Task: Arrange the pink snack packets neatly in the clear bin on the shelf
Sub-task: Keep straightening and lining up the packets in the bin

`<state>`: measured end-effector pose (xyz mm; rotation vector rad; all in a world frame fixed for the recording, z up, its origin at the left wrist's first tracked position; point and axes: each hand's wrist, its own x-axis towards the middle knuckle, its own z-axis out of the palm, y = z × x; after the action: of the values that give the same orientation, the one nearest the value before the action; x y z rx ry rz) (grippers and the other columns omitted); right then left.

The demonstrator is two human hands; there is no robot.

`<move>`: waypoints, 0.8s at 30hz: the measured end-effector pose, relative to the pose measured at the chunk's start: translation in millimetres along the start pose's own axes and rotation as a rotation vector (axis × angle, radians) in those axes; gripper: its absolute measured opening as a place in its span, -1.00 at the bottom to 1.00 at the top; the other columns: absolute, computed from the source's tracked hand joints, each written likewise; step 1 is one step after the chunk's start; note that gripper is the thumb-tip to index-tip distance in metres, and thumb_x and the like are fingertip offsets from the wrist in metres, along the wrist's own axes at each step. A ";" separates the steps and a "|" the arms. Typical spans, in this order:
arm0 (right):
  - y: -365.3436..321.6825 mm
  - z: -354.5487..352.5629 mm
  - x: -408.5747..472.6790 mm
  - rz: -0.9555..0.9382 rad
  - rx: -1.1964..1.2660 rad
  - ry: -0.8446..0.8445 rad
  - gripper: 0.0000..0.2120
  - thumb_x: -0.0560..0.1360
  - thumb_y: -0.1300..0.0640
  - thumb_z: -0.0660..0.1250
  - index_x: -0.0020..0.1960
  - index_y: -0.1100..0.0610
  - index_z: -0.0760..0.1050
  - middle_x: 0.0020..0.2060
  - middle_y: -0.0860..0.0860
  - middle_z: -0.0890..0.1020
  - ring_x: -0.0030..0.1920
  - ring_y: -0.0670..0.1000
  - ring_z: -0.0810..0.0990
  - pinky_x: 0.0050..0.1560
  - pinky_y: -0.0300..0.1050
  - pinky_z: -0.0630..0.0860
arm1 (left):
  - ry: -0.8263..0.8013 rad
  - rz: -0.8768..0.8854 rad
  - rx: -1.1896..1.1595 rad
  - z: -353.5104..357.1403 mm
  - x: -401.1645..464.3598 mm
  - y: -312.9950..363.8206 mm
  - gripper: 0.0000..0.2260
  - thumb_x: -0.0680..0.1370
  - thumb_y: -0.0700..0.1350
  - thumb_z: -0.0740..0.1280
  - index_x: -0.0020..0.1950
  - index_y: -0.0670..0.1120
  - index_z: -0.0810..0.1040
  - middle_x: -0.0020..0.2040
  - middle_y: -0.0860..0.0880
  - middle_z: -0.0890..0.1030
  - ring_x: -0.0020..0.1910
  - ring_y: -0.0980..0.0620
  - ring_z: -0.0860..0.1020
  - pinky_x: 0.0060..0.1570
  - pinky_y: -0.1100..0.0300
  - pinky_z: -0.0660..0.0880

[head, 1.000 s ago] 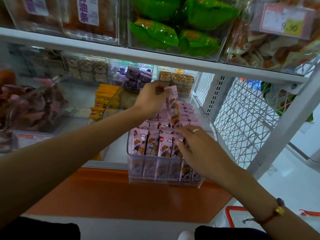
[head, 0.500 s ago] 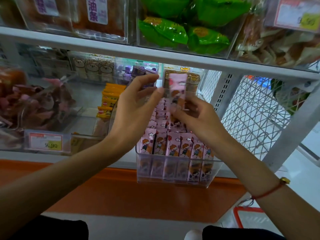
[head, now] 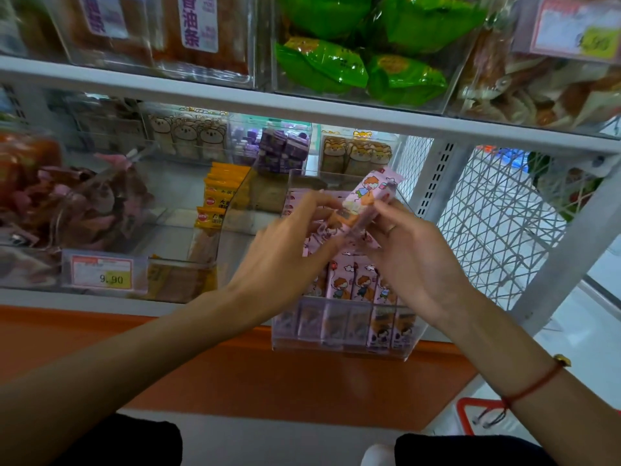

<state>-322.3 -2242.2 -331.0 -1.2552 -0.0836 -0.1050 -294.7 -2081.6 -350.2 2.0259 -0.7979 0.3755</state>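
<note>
A clear bin (head: pixel 339 346) sticks out past the front of the lower shelf. Rows of pink snack packets (head: pixel 361 284) with a cartoon child stand upright inside it. One pink packet (head: pixel 368 193) is tilted above the bin, its top end up and to the right. My right hand (head: pixel 413 260) pinches its lower right side. My left hand (head: pixel 289 257) has its fingertips at the packet's lower left end; motion blur hides how firmly they grip. Both hands cover the middle rows of the bin.
Yellow packets (head: pixel 218 200) fill a clear bin to the left, beside a 9.90 price tag (head: pixel 104 275). Purple packs (head: pixel 282 151) and bear-print packs (head: pixel 188 136) stand at the back. A white shelf board (head: pixel 302 111) with green bags (head: pixel 322 65) hangs overhead; a wire mesh panel (head: pixel 487 216) closes the right.
The lifted packet has tilted from upright to slanting right and come down closer to the bin. Both hands have dropped with it.
</note>
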 end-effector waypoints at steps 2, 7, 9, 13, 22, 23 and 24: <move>0.7 -1.4 -1.2 -0.039 -0.061 0.026 -0.89 0.58 0.20 0.20 -0.03 0.12 0.50 -0.20 -0.01 0.61 -0.02 0.01 0.57 0.19 0.02 0.45 | -0.038 0.012 0.036 -0.2 -0.9 -2.4 -0.69 0.58 -0.03 0.31 0.31 0.09 0.38 0.19 0.24 0.52 0.18 0.26 0.47 0.12 0.21 0.51; 6.7 1.8 -5.9 -0.171 -0.276 0.181 -0.61 0.41 0.16 0.43 0.22 0.14 0.47 0.05 0.03 0.66 0.09 -0.03 0.64 0.16 0.02 0.56 | 0.028 0.071 0.143 -0.8 -0.1 -5.8 -0.56 0.51 0.02 0.40 0.35 0.06 0.40 0.31 0.12 0.48 0.20 0.19 0.46 0.15 0.21 0.46; 8.3 4.8 -7.4 -0.204 -0.345 0.197 -0.58 0.36 0.15 0.48 0.18 0.13 0.48 0.04 0.01 0.66 0.06 -0.05 0.64 0.12 0.01 0.58 | 0.054 0.070 0.123 -1.3 -0.9 -3.6 -0.54 0.47 0.07 0.43 0.33 0.09 0.39 0.23 0.17 0.51 0.11 0.23 0.49 0.08 0.19 0.51; 9.5 5.9 -6.4 -0.184 -0.396 0.163 -0.53 0.34 0.00 0.45 0.21 0.08 0.49 0.05 -0.02 0.66 0.05 -0.07 0.64 0.06 -0.12 0.59 | 0.013 0.012 -0.011 -2.9 0.8 1.4 -0.62 0.49 0.10 0.37 0.28 0.11 0.44 0.06 0.28 0.55 0.04 0.29 0.54 -0.04 0.31 0.55; 8.4 -1.3 -4.7 0.123 -0.277 0.083 -0.70 0.49 0.03 0.34 0.14 0.18 0.56 -0.20 0.01 0.67 -0.25 -0.11 0.61 -0.34 -0.34 0.49 | -0.276 -0.577 -0.657 -11.6 6.5 8.3 -0.75 0.56 0.00 0.30 -0.24 -0.01 0.69 -0.24 0.05 0.71 -0.31 0.19 0.65 -0.41 0.38 0.51; 8.4 -1.0 -5.0 0.134 -0.285 0.072 -0.71 0.51 0.02 0.33 0.14 0.17 0.56 -0.21 0.00 0.66 -0.26 -0.12 0.60 -0.34 -0.33 0.49 | -0.284 -0.590 -0.659 -11.3 6.8 8.3 -0.73 0.56 -0.01 0.31 -0.28 -0.01 0.70 -0.24 0.04 0.71 -0.30 0.19 0.65 -0.41 0.37 0.51; 8.7 -0.8 -4.8 0.135 -0.295 0.062 -0.72 0.52 0.02 0.31 0.15 0.15 0.56 -0.22 -0.01 0.65 -0.25 -0.13 0.60 -0.32 -0.32 0.49 | -0.295 -0.590 -0.655 -11.2 6.6 8.6 -0.73 0.57 -0.01 0.31 -0.27 -0.01 0.70 -0.23 0.04 0.71 -0.28 0.18 0.66 -0.40 0.37 0.52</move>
<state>-326.0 -2240.2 -340.0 -1.5470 0.0728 -0.0399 -295.1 -2078.3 -334.9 1.5934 -0.3785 -0.4770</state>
